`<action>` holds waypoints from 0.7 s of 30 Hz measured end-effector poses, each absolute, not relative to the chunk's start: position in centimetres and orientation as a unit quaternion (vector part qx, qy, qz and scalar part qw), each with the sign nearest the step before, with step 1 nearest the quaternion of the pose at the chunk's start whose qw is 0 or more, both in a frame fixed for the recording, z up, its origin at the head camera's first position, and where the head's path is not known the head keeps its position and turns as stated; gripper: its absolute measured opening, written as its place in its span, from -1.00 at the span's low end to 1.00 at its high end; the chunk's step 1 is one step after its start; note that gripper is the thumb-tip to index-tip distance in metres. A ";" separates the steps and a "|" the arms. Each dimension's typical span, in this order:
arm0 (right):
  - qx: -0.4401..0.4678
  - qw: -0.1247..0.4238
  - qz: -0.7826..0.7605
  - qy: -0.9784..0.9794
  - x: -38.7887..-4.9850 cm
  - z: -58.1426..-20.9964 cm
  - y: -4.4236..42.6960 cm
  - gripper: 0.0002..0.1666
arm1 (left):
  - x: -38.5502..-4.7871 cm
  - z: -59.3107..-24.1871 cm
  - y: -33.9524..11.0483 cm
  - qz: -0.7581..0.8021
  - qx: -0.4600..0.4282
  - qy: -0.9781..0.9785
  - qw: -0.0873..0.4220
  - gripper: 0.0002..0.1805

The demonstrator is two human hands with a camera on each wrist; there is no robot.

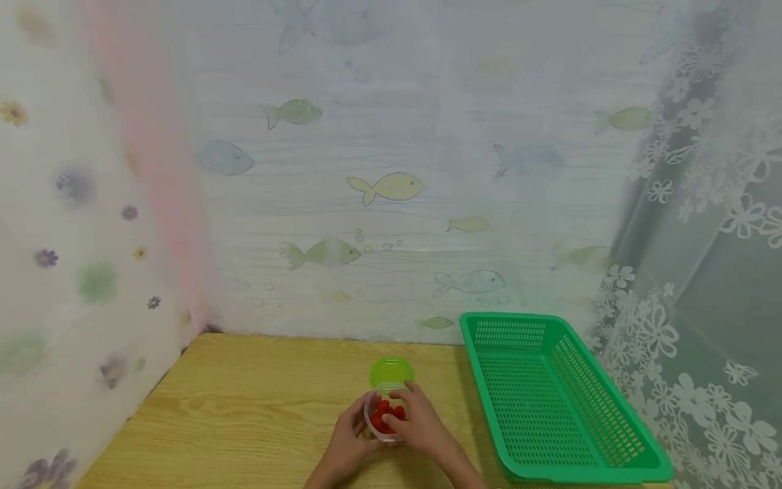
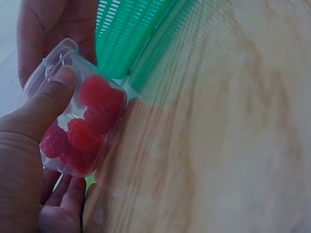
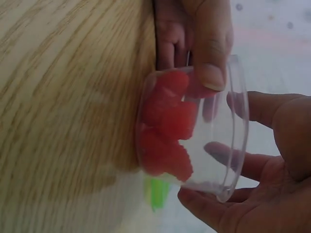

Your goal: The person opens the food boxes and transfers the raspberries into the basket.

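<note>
A small clear plastic tub (image 3: 209,121) with several red raspberries (image 3: 170,111) inside stands on the wooden table. My left hand (image 1: 348,441) grips the tub from the left, its thumb pressed along the near wall in the left wrist view. From the right, my right hand (image 1: 423,424) reaches over the rim. Two of its spread fingertips show through the clear wall, above the raspberries, and another finger is outside near the wall. Nothing is visible between those fingers. A lime-green lid (image 1: 392,372) lies just behind the tub.
A large green perforated basket (image 1: 537,401) stands to the right on the table (image 1: 256,394). Behind the table hangs a fish-patterned curtain (image 1: 391,272). More patterned sheeting borders the left, and a lace-like curtain (image 1: 690,380) borders the right.
</note>
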State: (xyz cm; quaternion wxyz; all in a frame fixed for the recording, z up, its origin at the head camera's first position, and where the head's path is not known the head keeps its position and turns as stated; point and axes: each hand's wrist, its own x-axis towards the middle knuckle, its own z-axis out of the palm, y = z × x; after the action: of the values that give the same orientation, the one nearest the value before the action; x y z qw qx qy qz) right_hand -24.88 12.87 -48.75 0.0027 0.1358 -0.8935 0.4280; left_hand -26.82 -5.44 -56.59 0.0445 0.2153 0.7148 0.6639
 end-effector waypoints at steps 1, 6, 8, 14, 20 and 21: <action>0.130 0.002 0.428 -0.894 -25.0 -49.0 12.9 -0.54 | -26.9 -56.6 -5.4 0.665 0.215 0.714 0.047 0.00; 0.121 0.007 0.431 -0.894 -25.8 -49.9 13.2 -0.58 | -27.2 -56.9 -5.3 0.668 0.203 0.713 0.060 0.00; 0.112 -0.002 0.435 -0.893 -25.9 -50.2 12.9 -0.59 | -27.0 -56.9 -5.6 0.671 0.197 0.712 0.067 0.01; 0.099 -0.004 0.419 -0.903 -26.6 -50.2 12.9 -0.63 | -27.1 -56.7 -5.8 0.675 0.199 0.707 0.076 0.01; 0.117 0.018 0.378 -0.918 -26.9 -50.2 12.9 -0.91 | -27.2 -56.9 -5.6 0.676 0.207 0.704 0.070 0.02; 0.116 0.020 0.376 -0.919 -26.9 -50.1 12.9 -0.96 | -27.2 -56.9 -5.6 0.678 0.209 0.701 0.070 0.02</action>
State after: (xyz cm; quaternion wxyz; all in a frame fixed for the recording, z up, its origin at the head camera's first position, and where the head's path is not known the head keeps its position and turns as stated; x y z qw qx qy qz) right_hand -26.89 12.87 -50.15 0.0200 0.1159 -0.9192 0.3759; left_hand -27.23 -5.55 -56.91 0.0697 0.2086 0.7014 0.6779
